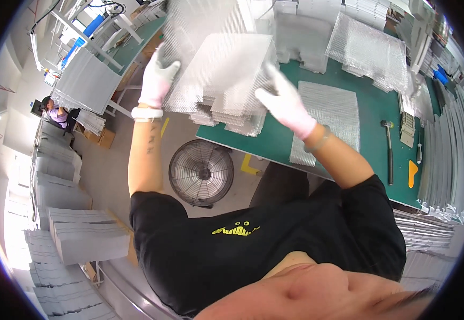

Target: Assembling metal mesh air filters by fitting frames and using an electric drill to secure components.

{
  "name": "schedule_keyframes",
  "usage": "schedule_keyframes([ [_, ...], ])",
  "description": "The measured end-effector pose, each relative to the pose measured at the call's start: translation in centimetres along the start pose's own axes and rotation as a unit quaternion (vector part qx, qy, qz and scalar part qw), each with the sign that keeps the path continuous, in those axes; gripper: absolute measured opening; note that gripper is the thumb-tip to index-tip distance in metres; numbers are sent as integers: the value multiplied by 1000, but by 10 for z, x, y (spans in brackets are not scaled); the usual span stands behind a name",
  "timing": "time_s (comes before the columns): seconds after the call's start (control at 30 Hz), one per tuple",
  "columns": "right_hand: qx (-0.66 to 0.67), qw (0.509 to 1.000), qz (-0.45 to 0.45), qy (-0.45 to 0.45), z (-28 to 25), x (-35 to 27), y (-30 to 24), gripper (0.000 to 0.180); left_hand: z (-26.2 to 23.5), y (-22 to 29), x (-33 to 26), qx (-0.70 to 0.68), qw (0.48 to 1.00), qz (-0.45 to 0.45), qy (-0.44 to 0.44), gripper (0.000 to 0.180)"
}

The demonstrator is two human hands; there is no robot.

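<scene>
White gloves cover both of my hands. My left hand (157, 80) is at the left edge of a stack of silvery mesh sheets (232, 58), thumb spread from the fingers. On the stack's right side, my right hand (288, 106) is slightly blurred, with its thumb also apart and its fingers stretched along the edge. Neither hand visibly grips a sheet. The stack's near corner juts past the table edge, showing layered, notched sheets. Another mesh sheet (328, 117) lies flat on the green table (373, 117), beside my right forearm.
More mesh sheets (368, 50) are piled at the back right. A hammer (389, 152), an orange scraper (412, 174) and a screwdriver (419, 153) lie on the right. A round floor fan (204, 173) stands below the table edge. A person (56, 113) sits far left near grey panel stacks (88, 234).
</scene>
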State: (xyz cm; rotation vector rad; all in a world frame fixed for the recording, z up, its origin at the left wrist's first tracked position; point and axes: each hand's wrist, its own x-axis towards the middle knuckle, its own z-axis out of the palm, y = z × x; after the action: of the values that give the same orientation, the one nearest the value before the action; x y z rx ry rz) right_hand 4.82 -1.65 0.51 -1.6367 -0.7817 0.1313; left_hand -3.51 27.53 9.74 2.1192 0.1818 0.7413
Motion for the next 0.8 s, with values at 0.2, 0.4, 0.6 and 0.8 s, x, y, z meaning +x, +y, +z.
schedule_keyframes([
  [0.2, -146, 979, 18, -140, 31, 16, 13, 72, -25, -127, 23, 172, 982, -56, -61, 62],
  [0.4, -109, 980, -13, -165, 17, 24, 24, 67, -42, -36, 37, 31, 999, -35, 17, 58],
  [0.6, -31, 992, 37, -115, 19, 30, 14, 65, -80, -56, 47, -19, 994, -96, -46, 58],
  [0.8, -16, 1000, 2, -25, 27, 33, 37, 54, -67, -75, 39, -205, 968, -142, 11, 54],
])
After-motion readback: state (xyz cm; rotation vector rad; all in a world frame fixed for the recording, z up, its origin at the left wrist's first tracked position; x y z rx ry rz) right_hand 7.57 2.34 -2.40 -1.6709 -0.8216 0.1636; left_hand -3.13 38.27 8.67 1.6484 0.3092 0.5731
